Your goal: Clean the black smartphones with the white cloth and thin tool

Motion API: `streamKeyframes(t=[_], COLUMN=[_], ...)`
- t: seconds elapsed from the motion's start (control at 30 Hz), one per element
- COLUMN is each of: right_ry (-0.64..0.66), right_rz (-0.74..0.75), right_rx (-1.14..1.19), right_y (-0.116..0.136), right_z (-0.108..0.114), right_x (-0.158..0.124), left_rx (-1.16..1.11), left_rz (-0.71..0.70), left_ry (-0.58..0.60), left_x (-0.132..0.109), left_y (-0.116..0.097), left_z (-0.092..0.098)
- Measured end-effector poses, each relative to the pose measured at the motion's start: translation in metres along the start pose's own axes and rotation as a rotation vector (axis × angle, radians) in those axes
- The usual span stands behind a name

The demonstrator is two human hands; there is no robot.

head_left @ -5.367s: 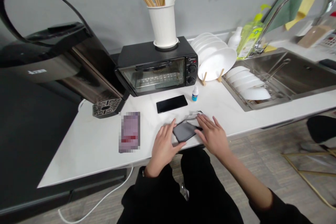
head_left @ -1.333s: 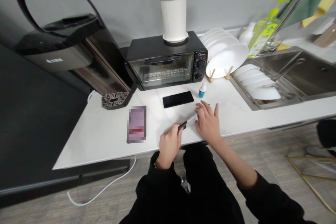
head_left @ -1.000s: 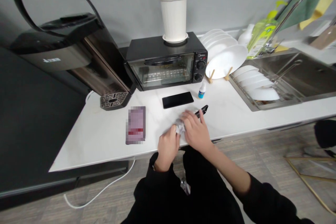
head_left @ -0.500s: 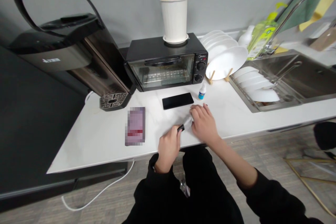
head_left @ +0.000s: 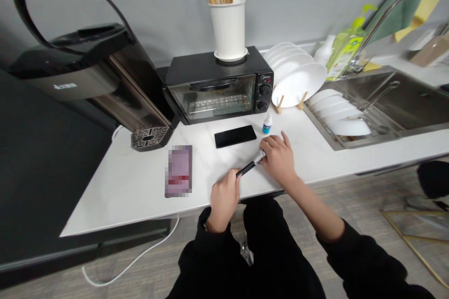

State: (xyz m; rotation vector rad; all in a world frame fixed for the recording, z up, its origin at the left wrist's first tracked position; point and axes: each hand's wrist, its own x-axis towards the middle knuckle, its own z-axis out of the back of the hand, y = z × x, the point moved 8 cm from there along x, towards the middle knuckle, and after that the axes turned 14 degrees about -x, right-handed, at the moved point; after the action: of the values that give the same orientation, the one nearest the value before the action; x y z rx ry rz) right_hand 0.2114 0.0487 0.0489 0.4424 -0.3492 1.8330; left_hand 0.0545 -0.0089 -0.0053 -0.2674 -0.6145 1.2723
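My left hand (head_left: 224, 201) is closed around the near end of a slim black rod (head_left: 248, 168), just above the counter's front edge. The rod slants up to the right toward my right hand (head_left: 278, 159). That hand curls over a crumpled-looking pale grey-white piece (head_left: 260, 156) at the rod's far end, thumb or finger raised; I cannot tell if the piece is a wipe or part of the rod. Beyond my hands a black phone (head_left: 235, 137) lies flat. A small white bottle with a blue label (head_left: 267, 124) stands upright near my right fingers.
A blurred-out purple item (head_left: 179, 171) lies on the white counter (head_left: 133, 201) at left. Behind are a water dispenser (head_left: 150, 135), a toaster oven (head_left: 217, 93) with a white chopstick holder (head_left: 229, 28), and racked plates (head_left: 298, 84). At right is a sink (head_left: 396, 117) with bowls.
My right hand has slid a little right, away from my left hand, and more of the black rod shows between them. The left hand keeps its hold.
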Motion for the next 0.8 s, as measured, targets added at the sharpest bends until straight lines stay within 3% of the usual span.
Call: streamKeyframes(t=[0.13,0.2,0.4,0.6,0.8], right_ry=[-0.041,-0.034,-0.025,-0.058,-0.088], right_rz=[0.206,0.296,0.054,0.313,0.099], right_rx=[0.127,0.125,-0.042,0.082,0.014], right_y=[0.057,0.069,0.003,0.062,0.005], right_z=[0.007,0.006,-0.001,0.006,-0.003], right_x=[-0.016,-0.019,0.003,-0.014,-0.003], left_rx=[0.074,0.092,0.029,0.074,-0.053], left_rz=[0.05,0.055,0.047,0.038,-0.065], left_ry=[0.042,0.056,0.002,0.03,-0.04], left_x=[-0.001,-0.003,-0.001,-0.003,-0.001], left_y=[0.007,0.01,0.005,0.007,-0.003], left_z=[-0.003,-0.003,0.0,-0.001,0.004])
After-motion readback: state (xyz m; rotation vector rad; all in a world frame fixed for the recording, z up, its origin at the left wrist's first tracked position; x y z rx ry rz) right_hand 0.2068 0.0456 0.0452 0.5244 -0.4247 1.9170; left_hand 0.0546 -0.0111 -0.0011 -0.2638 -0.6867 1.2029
